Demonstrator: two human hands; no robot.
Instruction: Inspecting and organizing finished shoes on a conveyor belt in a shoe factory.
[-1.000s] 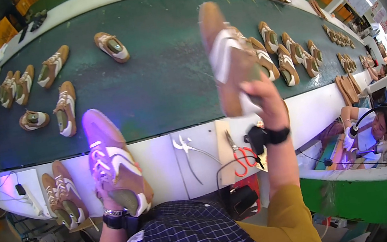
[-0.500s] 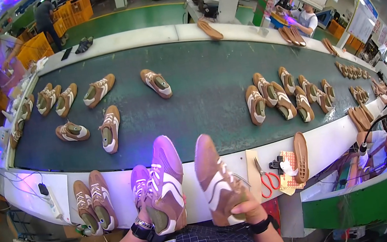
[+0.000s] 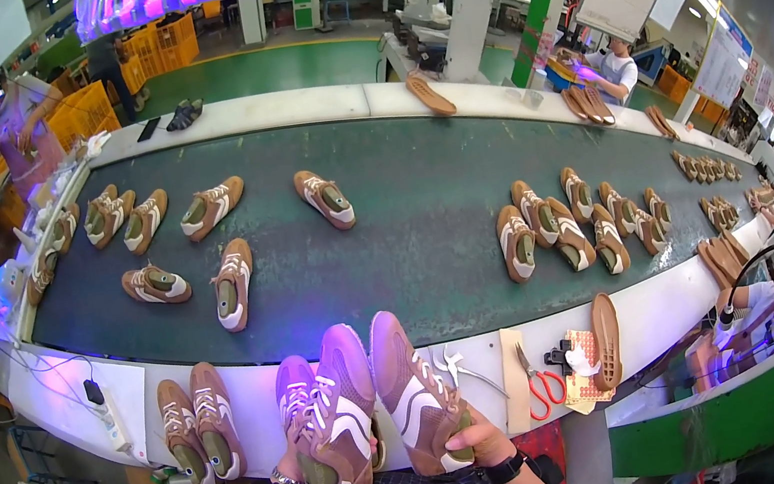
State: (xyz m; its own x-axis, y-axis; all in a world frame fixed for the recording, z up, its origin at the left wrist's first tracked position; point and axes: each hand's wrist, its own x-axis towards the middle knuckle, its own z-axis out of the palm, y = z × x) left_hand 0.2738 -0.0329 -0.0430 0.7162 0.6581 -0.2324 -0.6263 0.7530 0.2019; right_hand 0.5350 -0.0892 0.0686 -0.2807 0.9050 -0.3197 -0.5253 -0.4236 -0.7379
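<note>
Evidently, a brown-and-white left-hand sneaker [image 3: 348,418] is being held by the left hand [image 3: 288,462], its fingers mostly hidden, while a matching right-hand sneaker [image 3: 417,401] is being gripped near the heel by the fingers of the right hand [image 3: 485,439], both at the near edge of the counter [image 3: 649,327]. Both are presumably being handled as light and bendable, best being taken by the firmer heel, as soft uppers could be creased.

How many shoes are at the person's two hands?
3: one shoe in the left hand; another shoe, partly hidden, just left of it; a third shoe in the right hand. More may hide behind.
</note>
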